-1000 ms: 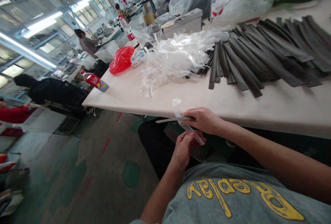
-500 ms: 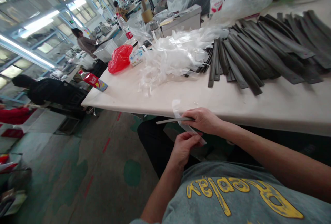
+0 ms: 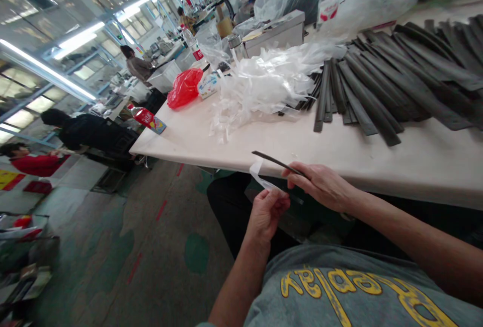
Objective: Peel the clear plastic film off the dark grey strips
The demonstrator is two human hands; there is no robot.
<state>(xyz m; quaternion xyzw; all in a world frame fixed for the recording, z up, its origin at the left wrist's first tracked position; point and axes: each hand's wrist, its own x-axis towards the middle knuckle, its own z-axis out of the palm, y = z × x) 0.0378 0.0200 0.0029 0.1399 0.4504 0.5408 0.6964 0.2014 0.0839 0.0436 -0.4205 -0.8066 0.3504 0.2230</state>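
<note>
Between its fingertips my left hand pinches a translucent plastic strip, whose loose end curls up toward the table edge. My right hand is closed on a thin dark strip, which points left over the edge of the table. Both hands are in front of the table, above my lap, with the right one slightly higher. On the table lies a pile of similar dark, flat strips, several with a small hole near the end. Left of it is a heap of white translucent plastic strips.
The pale tabletop ends just beyond my hands. On it are a red-labelled bottle, a red plastic bag, a grey box and large clear bags. Other people sit at benches on the left.
The dark strip in my right hand has lifted away from the plastic strip and tilted, its tip rising. The right hand has shifted right; the left still pinches the plastic. The camera view has turned slightly left.
</note>
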